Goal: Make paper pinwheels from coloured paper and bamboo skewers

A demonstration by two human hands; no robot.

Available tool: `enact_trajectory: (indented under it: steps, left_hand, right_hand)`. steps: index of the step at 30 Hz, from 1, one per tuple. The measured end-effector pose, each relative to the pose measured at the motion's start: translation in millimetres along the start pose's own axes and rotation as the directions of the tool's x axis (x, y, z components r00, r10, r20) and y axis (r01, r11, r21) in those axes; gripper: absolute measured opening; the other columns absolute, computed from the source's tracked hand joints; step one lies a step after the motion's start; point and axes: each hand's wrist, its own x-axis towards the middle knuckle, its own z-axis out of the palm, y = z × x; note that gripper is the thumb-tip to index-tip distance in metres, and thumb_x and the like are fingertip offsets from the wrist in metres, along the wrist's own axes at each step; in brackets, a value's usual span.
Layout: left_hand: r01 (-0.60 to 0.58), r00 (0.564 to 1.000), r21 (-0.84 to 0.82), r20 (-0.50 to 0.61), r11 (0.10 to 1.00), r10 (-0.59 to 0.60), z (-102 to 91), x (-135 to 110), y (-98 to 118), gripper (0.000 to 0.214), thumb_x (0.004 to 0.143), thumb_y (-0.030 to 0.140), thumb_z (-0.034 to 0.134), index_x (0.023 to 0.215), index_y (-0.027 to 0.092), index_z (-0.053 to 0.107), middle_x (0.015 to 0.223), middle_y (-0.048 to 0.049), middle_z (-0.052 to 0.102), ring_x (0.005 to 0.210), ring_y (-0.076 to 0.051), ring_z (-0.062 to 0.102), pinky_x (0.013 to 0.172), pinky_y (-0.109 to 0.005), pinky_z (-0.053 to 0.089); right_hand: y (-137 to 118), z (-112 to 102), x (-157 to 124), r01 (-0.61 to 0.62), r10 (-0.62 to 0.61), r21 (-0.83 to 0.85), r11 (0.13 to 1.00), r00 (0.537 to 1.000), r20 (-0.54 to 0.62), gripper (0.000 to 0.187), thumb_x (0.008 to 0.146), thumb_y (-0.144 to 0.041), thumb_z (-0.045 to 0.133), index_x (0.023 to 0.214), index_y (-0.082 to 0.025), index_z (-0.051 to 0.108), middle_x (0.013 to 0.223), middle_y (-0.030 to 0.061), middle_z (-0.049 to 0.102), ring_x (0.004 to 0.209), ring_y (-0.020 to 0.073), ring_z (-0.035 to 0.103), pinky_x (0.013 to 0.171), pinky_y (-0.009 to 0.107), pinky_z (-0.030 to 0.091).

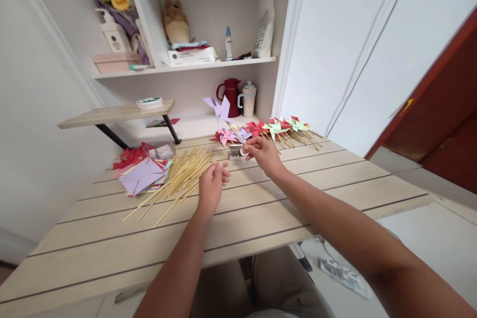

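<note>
My right hand (262, 154) is closed in a pinch on a purple paper pinwheel (220, 109). Its stick slants from the fingers up and left, with the paper blades at the far end. Just below those fingertips is a small white box (236, 152) holding tiny dark pieces. My left hand (213, 181) hovers near the right ends of a spread of thin wooden sticks (186, 176), its fingers loosely bent and apart with nothing visible in them. Finished pinwheels (276, 129) in red, pink and green lie in a row behind my right hand.
Cut purple paper (143, 175) tops a pile at the left, beside red paper pieces (130, 155). A small riser shelf (119, 112) stands behind them. At the back wall are a red jug (231, 97) and a lidded cup (249, 101), under a wall shelf (186, 68).
</note>
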Motion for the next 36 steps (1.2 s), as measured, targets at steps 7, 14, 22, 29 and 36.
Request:
enact_trajectory:
  steps: [7, 14, 22, 29, 36]
  left_hand:
    - [-0.198, 0.971, 0.409, 0.203, 0.891, 0.123, 3.6, -8, 2, 0.033, 0.096, 0.04, 0.047, 0.091, 0.024, 0.075, 0.071, -0.0005, 0.069, 0.061, -0.016, 0.059, 0.064, -0.028, 0.043]
    - [-0.282, 0.943, 0.525, 0.304, 0.803, 0.132, 6.7, -8, -2, 0.034, 0.097, 0.039, 0.045, 0.09, 0.025, 0.075, 0.068, 0.0002, 0.07, 0.063, -0.016, 0.059, 0.068, -0.028, 0.041]
    - [-0.29, 0.933, 0.555, 0.344, 0.78, 0.102, 6.7, -8, -3, 0.034, 0.097, 0.038, 0.044, 0.087, 0.025, 0.073, 0.07, 0.0005, 0.071, 0.063, -0.017, 0.061, 0.068, -0.028, 0.04]
    - [-0.299, 0.927, 0.565, 0.363, 0.769, 0.094, 6.8, -7, -4, 0.032, 0.098, 0.035, 0.044, 0.093, 0.025, 0.074, 0.072, 0.0001, 0.072, 0.071, -0.018, 0.064, 0.072, -0.028, 0.041]
    - [-0.31, 0.917, 0.601, 0.393, 0.737, 0.066, 7.0, -8, -1, 0.032, 0.099, 0.032, 0.045, 0.087, 0.026, 0.074, 0.073, 0.0003, 0.073, 0.071, -0.018, 0.063, 0.07, -0.028, 0.038]
  right_hand:
    - [22, -71, 38, -0.109, -0.014, -0.271, 0.956, 0.91, -0.415, 0.023, 0.074, -0.038, 0.07, 0.082, -0.017, 0.067, 0.075, 0.0054, 0.074, 0.058, 0.0176, 0.068, 0.053, 0.028, 0.052]
    - [46, -121, 47, -0.246, -0.016, -0.338, 0.908, 0.788, -0.615, 0.018, 0.078, -0.033, 0.065, 0.081, -0.016, 0.068, 0.079, 0.0077, 0.076, 0.059, 0.0198, 0.07, 0.064, 0.032, 0.053]
    - [58, -109, 45, -0.26, 0.017, -0.402, 0.878, 0.857, -0.516, 0.012, 0.076, -0.028, 0.068, 0.079, -0.017, 0.071, 0.074, 0.0045, 0.076, 0.054, 0.017, 0.068, 0.063, 0.03, 0.052]
    - [62, -106, 44, -0.251, 0.022, -0.405, 0.879, 0.87, -0.492, 0.017, 0.077, -0.033, 0.067, 0.079, -0.017, 0.072, 0.075, 0.0051, 0.077, 0.054, 0.0167, 0.068, 0.06, 0.029, 0.053]
    - [69, -117, 44, -0.287, 0.026, -0.399, 0.871, 0.838, -0.545, 0.017, 0.075, -0.033, 0.068, 0.08, -0.016, 0.072, 0.072, 0.0054, 0.076, 0.058, 0.0197, 0.071, 0.064, 0.031, 0.054]
